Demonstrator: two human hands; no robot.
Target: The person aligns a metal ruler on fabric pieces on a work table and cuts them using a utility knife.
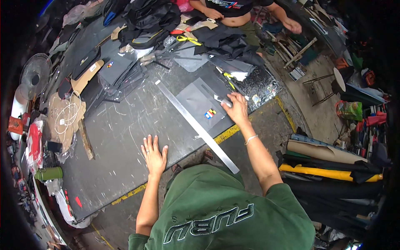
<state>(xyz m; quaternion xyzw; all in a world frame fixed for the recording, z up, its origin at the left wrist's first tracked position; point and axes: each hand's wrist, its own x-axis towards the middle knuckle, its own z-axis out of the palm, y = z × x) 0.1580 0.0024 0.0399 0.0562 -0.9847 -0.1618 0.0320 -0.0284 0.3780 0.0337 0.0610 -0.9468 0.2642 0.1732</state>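
My left hand [154, 158] lies flat on the dark worktable [121, 162], fingers apart and holding nothing. At the right, my right hand [238, 110] pinches a small grey-and-white tool [225, 101] whose kind I cannot make out. It is over the right edge of a dark grey fabric panel [192, 99]. A small patch [210, 113] of red, blue, white and yellow sits on that panel. Along the panel's left side runs a long metal ruler [196, 127], slanting toward me, its near end sticking out past the table edge.
Stacked dark panels [116, 71] and cardboard [86, 76] lie to the left, with a white cable [68, 118]. Black fabric [146, 21] is heaped at the back. Across the table is another person [233, 12]. Fabric rolls [329, 171] lie at right; a fan [36, 75] stands far left.
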